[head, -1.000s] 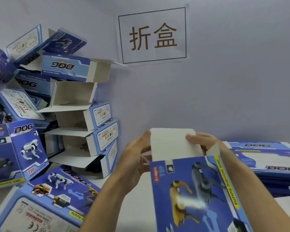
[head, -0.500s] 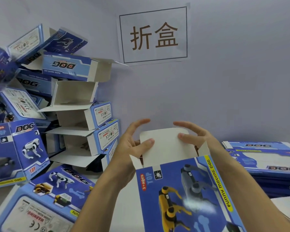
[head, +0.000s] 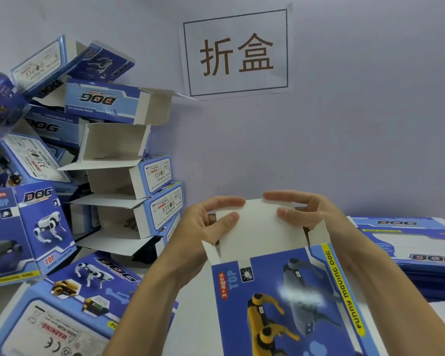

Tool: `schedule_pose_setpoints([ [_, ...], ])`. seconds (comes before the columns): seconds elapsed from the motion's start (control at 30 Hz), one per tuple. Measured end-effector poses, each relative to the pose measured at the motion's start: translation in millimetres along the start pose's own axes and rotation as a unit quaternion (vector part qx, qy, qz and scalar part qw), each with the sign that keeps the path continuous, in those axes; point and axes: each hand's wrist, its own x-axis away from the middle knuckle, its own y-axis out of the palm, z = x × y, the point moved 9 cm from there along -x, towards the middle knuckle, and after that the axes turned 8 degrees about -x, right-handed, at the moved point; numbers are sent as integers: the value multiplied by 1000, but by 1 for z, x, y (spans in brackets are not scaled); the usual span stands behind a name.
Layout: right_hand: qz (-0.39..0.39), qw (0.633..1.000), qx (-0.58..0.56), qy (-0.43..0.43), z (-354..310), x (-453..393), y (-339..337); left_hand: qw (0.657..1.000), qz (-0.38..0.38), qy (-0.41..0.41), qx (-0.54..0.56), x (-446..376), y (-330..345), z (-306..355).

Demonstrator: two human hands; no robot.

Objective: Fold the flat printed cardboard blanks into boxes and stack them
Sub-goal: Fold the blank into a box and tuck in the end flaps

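Many folded boxes [head: 118, 176] are piled at left, flat blanks [head: 406, 242] wait at right, and the left hand [head: 203, 224] and right hand [head: 308, 214] pinch the top flap [head: 257, 227] of a half-formed box [head: 288, 299] held above the desk.

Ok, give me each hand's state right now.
Left hand: pinching the white top flap of the box.
Right hand: pinching the same flap.

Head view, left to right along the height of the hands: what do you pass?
Stack of folded boxes → left hand → white top flap → right hand → pile of flat blanks.
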Motion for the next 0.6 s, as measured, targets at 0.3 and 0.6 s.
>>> schedule_pose_setpoints([
  [0.3, 20, 1000, -15, -4, 1, -3, -1, 999, -2, -17, 32, -3, 0, -1],
  [0.6, 25, 999, -37, -16, 0, -3, -1, 999, 27, 3, 20, 1, -8, 4],
])
